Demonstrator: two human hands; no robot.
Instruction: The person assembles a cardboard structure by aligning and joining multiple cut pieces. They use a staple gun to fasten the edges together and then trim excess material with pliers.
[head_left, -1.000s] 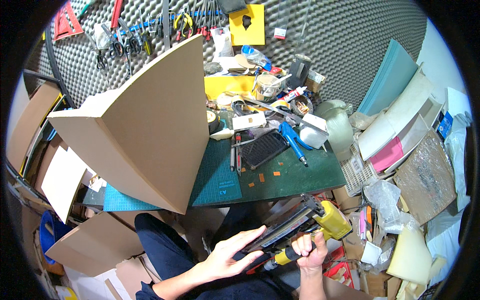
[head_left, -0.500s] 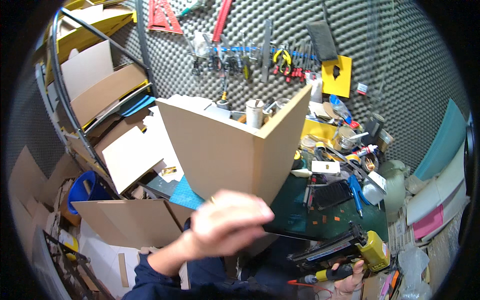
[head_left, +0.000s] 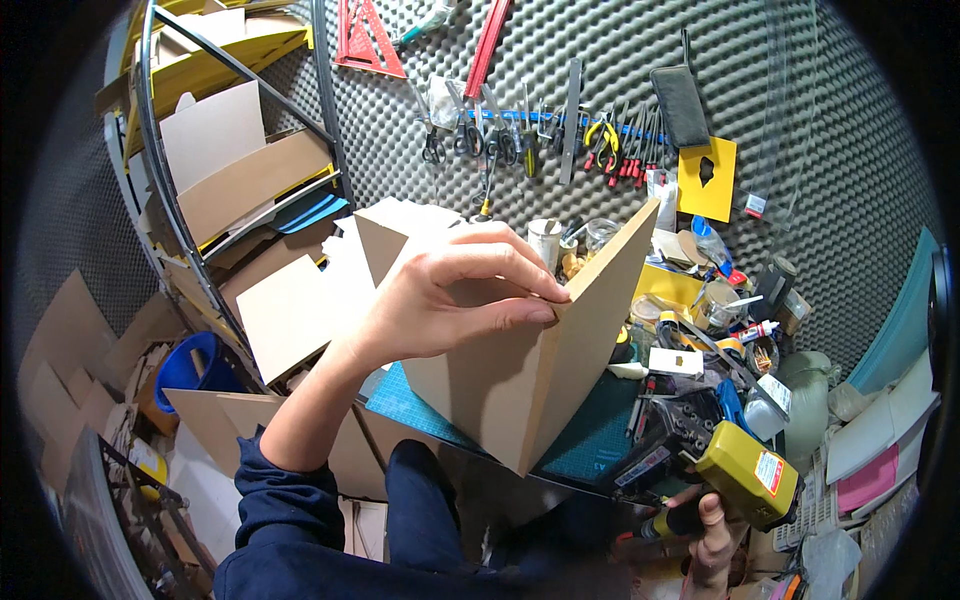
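Note:
Two tan fibreboard panels (head_left: 480, 400) stand upright on the bench, meeting at a corner that points toward me. My left hand (head_left: 450, 290) is at the top of that corner, its thumb and fingertips pinched on the board edge. The hand and wrist hide part of the left panel. At the lower right, my right hand (head_left: 712, 535) grips a yellow and black cordless nail gun (head_left: 750, 475), held beside the bench's front edge. Most of the right fingers are hidden behind the tool.
A teal cutting mat (head_left: 420, 405) lies under the panels. Jars, glue and hand tools crowd the bench's right side, including a white box (head_left: 676, 361). Tools hang on the foam wall (head_left: 400, 120). Left are a board rack (head_left: 165, 200) and a blue bucket (head_left: 195, 365).
My left hand has risen from in front of the panels to their top corner and closed there. The nail gun has turned and come up in my right hand. The whole view has shifted.

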